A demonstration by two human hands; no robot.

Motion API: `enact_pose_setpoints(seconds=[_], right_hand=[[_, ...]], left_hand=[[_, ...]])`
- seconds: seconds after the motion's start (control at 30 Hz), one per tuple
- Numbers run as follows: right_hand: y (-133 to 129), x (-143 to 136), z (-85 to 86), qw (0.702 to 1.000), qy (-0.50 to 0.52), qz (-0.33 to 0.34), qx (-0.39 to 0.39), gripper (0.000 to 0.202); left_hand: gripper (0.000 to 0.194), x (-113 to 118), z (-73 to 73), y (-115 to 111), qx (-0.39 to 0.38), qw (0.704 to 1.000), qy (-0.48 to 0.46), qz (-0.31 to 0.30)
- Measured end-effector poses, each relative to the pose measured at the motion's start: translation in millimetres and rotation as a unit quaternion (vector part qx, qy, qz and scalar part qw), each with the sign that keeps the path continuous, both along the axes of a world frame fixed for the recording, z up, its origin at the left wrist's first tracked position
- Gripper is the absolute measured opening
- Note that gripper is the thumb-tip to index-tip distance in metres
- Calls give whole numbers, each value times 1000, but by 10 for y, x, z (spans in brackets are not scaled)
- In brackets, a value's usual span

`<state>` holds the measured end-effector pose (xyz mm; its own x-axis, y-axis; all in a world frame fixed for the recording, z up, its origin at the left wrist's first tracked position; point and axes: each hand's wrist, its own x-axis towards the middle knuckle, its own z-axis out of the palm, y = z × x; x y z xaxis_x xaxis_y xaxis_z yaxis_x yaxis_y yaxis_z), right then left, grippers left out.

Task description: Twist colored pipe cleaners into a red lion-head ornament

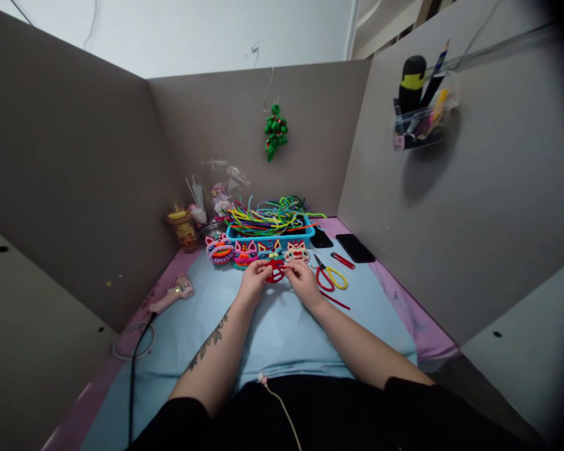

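Note:
Between my two hands, over the blue cloth, is a red pipe-cleaner piece (pixel 276 273) bent into loops. My left hand (pixel 255 279) pinches its left side, and my right hand (pixel 301 280) pinches its right side. Just beyond my fingers stand several colourful fuzzy animal-head figures (pixel 220 250) in a row. To the right of my right hand lie scissors (pixel 328 275) with one red and one yellow handle. A loose red pipe cleaner (pixel 336 300) rests on the cloth by my right wrist.
Behind the figures, a blue basket (pixel 271 240) holds many coloured pipe cleaners. A pink glue gun (pixel 173 295) lies left with its black cord. On the right are a dark phone (pixel 355 248) and a red cutter (pixel 343 260). Grey partitions (pixel 263 169) enclose the table.

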<state>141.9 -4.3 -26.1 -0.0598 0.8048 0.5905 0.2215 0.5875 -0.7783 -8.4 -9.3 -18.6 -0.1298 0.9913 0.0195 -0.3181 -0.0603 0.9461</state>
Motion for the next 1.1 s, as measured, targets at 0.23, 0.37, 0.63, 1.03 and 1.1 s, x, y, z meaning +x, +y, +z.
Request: enact_pose_setpoints(seconds=[0.23, 0.37, 0.63, 1.03, 1.1], right_hand=[[52, 0, -70, 994, 47, 8, -101, 31], [98, -26, -116, 978, 112, 23, -175, 30], [97, 9, -107, 986, 57, 3, -155, 28], [18, -56, -49, 997, -17, -61, -32, 23], [-12, -73, -33, 998, -9, -45, -50, 23]], left_hand=[[34, 30, -4, -16, 44, 997, 62, 3], [31, 44, 2, -29, 70, 992, 102, 6], [29, 52, 23, -46, 81, 989, 125, -7], [39, 77, 10, -50, 36, 998, 46, -23], [41, 77, 5, -45, 28, 999, 43, -14]])
